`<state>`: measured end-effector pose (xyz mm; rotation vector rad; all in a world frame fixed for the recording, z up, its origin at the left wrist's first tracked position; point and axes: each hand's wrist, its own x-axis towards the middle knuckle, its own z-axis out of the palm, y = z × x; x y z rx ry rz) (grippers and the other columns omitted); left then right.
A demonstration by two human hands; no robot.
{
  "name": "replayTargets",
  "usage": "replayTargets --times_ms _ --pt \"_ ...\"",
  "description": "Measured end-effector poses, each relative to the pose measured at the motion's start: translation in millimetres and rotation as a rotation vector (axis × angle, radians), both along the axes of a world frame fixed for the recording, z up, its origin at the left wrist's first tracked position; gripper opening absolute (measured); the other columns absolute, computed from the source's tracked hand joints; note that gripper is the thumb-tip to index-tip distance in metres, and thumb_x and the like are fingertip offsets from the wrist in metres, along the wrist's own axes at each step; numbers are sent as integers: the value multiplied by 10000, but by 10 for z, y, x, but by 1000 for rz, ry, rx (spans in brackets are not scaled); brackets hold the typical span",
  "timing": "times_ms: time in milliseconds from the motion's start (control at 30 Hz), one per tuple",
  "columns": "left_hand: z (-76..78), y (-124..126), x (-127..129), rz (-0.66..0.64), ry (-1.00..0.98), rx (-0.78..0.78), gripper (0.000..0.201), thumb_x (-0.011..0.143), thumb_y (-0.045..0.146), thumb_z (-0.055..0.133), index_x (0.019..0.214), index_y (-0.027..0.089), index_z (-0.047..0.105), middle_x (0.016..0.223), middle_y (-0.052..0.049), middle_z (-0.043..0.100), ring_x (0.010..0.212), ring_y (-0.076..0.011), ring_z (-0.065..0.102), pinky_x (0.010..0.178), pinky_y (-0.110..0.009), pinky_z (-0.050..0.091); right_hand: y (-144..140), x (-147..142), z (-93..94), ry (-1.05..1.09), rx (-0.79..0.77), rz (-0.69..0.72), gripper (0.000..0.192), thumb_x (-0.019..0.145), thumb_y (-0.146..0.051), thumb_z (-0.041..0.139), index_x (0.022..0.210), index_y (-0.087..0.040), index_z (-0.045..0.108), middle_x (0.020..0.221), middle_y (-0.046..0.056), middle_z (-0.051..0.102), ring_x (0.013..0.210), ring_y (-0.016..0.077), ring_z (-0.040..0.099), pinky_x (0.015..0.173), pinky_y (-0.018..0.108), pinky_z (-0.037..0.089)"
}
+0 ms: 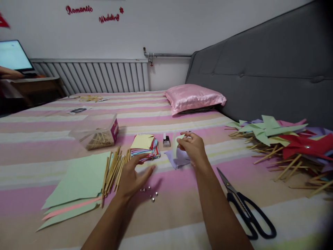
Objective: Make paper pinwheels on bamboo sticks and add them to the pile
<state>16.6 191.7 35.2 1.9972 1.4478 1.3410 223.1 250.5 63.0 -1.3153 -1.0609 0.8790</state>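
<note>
Right hand [194, 147] pinching green paper [179, 137], long axis near vertical, lower end toward purple paper [170, 158]. Left hand [131, 178] released, fingers spread, near stack [143, 141]. Striped sheet [179, 194] spans from purple paper to scissors [241, 205].

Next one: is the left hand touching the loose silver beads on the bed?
Apart. The head view shows bare striped bedspread between the left hand, its thumb and fingers spread, and the silver beads.
</note>
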Motion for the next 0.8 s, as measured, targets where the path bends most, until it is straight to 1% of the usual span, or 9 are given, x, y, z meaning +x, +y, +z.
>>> replayTargets --times_ms 100,167,233,300,400,500,567,667,800 --pt "54 -65 69 -63 47 64 678 632 316 729 1260 215 497 1278 -117 541 1172 -293 489 982 -410 376 -133 -130 154 280 -1 136 375 609 -236 667 954 -154 544 530 -54 579 499 123 616 501 210 482" --pt "55 -94 102 -89 83 78 811 614 326 744 1339 209 399 1365 -135 452 1245 -308 414 1024 -438 329 -233 -266 232 331 -40 234 372 624 -210 670 964 -156 529 547 -55 582 497 111 621 495 192 483" --pt "32 -105 120 -95 88 92 860 624 322 741 1373 199 337 1400 -144 403 1271 -305 380 1040 -443 310 -322 -417 277 348 -67 308 362 650 -175 652 985 -159 515 598 -53 590 493 98 623 499 186 489" --pt "2 -96 122 -88 38 102 802 669 299 711 1372 193 340 1404 -134 401 1276 -283 379 1049 -419 306 -391 -555 291 341 -81 357 351 668 -140 630 995 -163 505 674 -41 609 483 87 620 504 193 498" --pt "-19 -64 94 -48 -98 80 573 774 252 603 1318 194 432 1335 -102 497 1234 -235 445 1029 -359 340 -450 -685 285 326 -102 412 344 678 -120 623 997 -168 504 763 -21 624 498 80 616 529 212 511" --pt "-10 -32 46 -8 -231 31 354 830 258 525 1174 198 584 1180 -71 626 1113 -212 553 963 -325 402 -475 -720 283 340 -125 467 329 689 -121 624 992 -166 504 774 -19 623 526 78 618 570 224 513" --pt "-10 -17 17 27 -321 -36 286 827 298 530 1062 189 652 1069 -58 679 1019 -218 602 897 -320 445 -483 -712 284 347 -128 507 326 699 -143 633 997 -163 502 757 -17 622 556 87 628 580 222 502" --pt "-48 14 -13 103 -505 -184 311 787 382 577 961 144 678 943 -68 710 898 -236 638 780 -325 493 -467 -682 269 328 -77 510 350 702 -239 664 1006 -158 511 707 -16 617 607 110 640 563 211 477" --pt "-125 76 -45 99 -798 -314 415 715 424 651 1003 125 647 969 -96 702 855 -241 651 710 -330 514 -362 -619 188 249 43 334 380 680 -310 673 1004 -161 543 757 6 629 663 132 636 554 219 475"
